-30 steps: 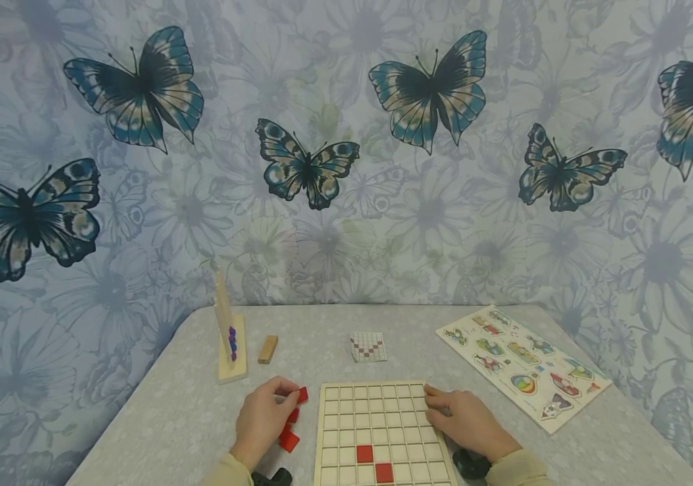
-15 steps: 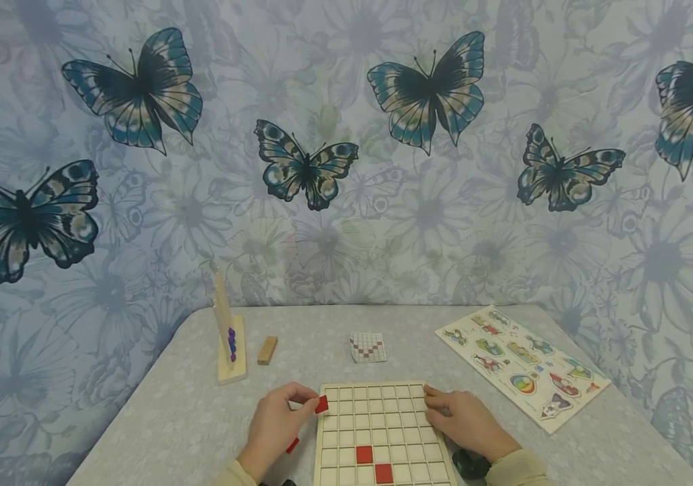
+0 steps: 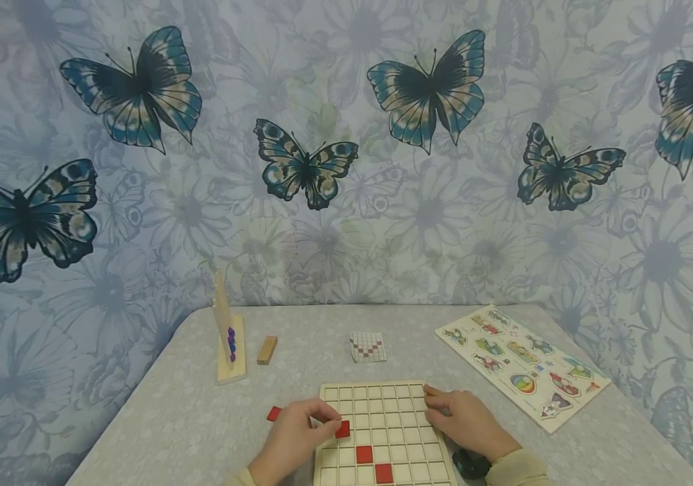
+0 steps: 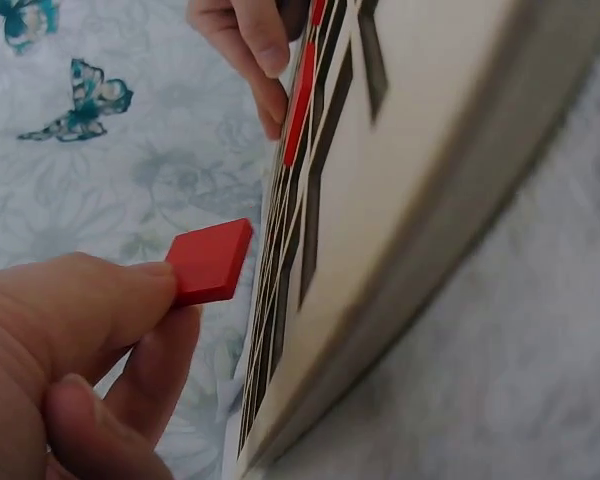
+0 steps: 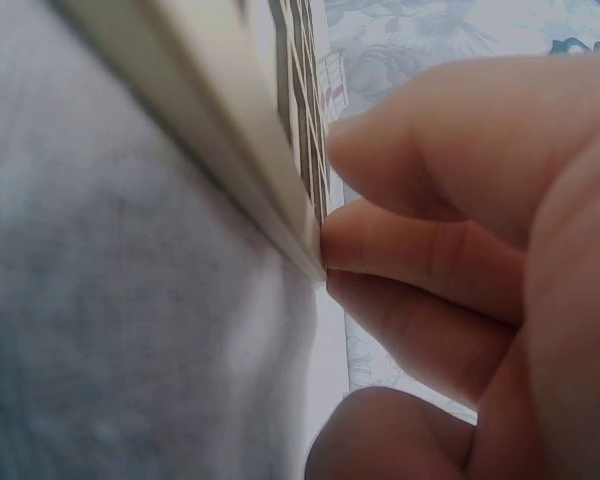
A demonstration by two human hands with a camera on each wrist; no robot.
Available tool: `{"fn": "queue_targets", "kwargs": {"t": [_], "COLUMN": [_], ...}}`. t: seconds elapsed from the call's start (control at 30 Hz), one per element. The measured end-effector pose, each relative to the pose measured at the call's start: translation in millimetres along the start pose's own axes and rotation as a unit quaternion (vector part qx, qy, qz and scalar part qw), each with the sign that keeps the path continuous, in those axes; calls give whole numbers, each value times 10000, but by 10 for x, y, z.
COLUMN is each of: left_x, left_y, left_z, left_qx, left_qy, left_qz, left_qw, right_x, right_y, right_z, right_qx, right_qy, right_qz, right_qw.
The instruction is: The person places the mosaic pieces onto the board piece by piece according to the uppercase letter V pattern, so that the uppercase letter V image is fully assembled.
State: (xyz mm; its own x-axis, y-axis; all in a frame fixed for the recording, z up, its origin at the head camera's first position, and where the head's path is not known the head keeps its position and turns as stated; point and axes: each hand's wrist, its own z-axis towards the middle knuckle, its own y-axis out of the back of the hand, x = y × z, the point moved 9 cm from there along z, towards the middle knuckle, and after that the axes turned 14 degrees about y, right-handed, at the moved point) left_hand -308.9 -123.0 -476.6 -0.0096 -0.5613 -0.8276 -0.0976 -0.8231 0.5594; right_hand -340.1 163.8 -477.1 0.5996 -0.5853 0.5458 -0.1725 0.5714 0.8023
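Observation:
My left hand [image 3: 294,435] pinches a small red square tile [image 3: 343,429] between thumb and fingertips, over the left part of a wooden grid board [image 3: 401,432]. In the left wrist view this red tile [image 4: 208,262] is tilted and appears apart from the grid. Two more red tiles lie in the board's squares, one [image 3: 364,454] nearer the hand and one [image 3: 383,473] diagonally below it. Another red tile [image 3: 274,413] lies on the table, partly behind my left hand. My right hand [image 3: 468,422] rests its extended fingertips against the board's right edge, as the right wrist view also shows.
A small pattern card [image 3: 368,347] lies beyond the board. At the back left are a wooden stand [image 3: 232,351] with purple-blue pieces and a small wooden block [image 3: 267,350]. A picture puzzle board [image 3: 523,364] lies at the right. A butterfly-patterned wall stands behind the table.
My left hand has picked up a red tile from the loose ones left of the board and carried it right, over the grid. My right hand has stayed at the board's edge.

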Motion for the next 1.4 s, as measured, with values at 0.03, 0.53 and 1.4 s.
{"fn": "queue_targets", "kwargs": {"t": [0.03,0.53,1.4], "left_x": [6,28,-10], "left_y": [-25,-132,-123], "left_z": [-1,-2,-31], "left_qx": [71,317,-39], "left_qy": [24,25,-446], "left_qz": [21,224,900], "left_qw": [10000,9992,9949], "right_x": [2,-16,-39], "right_y": [1,-3,-26], "right_z": [0,-9,-2], "right_qx": [-3,-2,55], "right_qy": [1,-8,-55], "right_qz": [-1,-76,-2], "right_qw": [10000,10000,10000]}}
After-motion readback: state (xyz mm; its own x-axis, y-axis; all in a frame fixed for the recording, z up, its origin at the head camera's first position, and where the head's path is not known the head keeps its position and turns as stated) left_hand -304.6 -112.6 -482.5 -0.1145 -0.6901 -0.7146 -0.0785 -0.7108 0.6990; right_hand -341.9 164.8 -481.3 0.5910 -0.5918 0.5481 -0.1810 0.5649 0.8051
